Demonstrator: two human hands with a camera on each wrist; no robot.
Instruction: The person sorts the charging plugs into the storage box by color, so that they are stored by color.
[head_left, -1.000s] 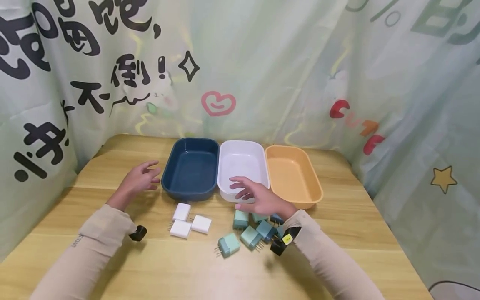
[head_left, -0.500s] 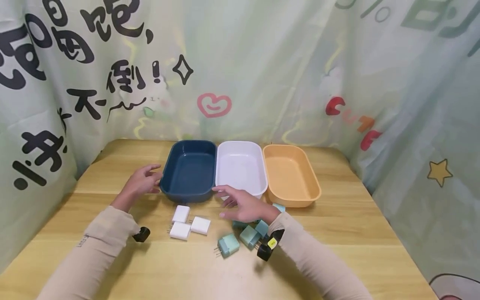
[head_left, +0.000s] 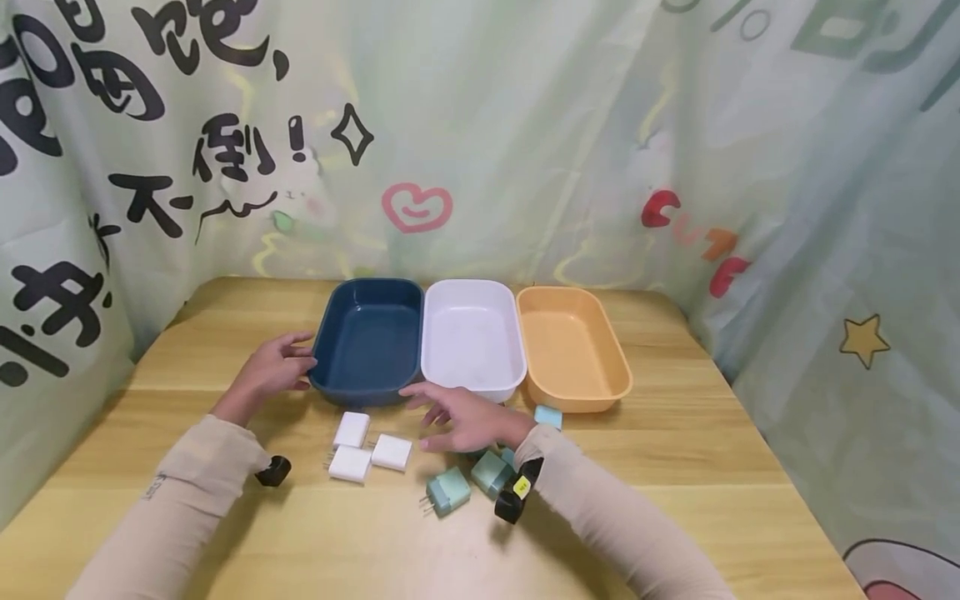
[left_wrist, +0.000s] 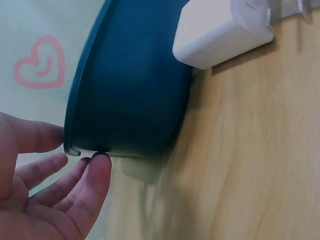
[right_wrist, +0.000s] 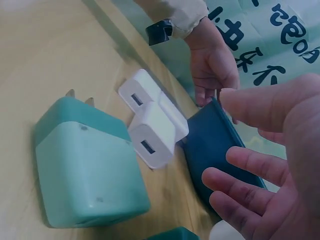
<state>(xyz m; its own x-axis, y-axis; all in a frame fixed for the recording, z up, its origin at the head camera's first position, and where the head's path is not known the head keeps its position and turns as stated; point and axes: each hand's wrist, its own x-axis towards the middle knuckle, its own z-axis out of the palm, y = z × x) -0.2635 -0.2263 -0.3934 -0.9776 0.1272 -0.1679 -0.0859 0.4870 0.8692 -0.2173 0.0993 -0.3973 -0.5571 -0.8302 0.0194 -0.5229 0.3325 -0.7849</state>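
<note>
My left hand (head_left: 273, 367) is at the left rim of a dark blue tray (head_left: 367, 350), its fingers loosely bent. In the left wrist view, the thumb and fingertips meet the rim and outer wall of this tray (left_wrist: 130, 90). My right hand (head_left: 472, 417) hovers at the tray's near right corner, its fingers spread and holding nothing. Three white plug chargers (head_left: 350, 464) lie in front of the blue tray. Several green and blue plug chargers (head_left: 447, 490) lie under and around my right wrist, partly hidden by it.
To the right of the blue tray stand a white tray (head_left: 472, 333) and an orange tray (head_left: 573, 342), side by side. All rest on a wooden table (head_left: 697, 467). Behind it hangs a printed curtain (head_left: 510, 150).
My right hand has moved left and toward me, from over the white tray to the blue tray's near right corner. My left hand has closed in on that tray's left rim.
</note>
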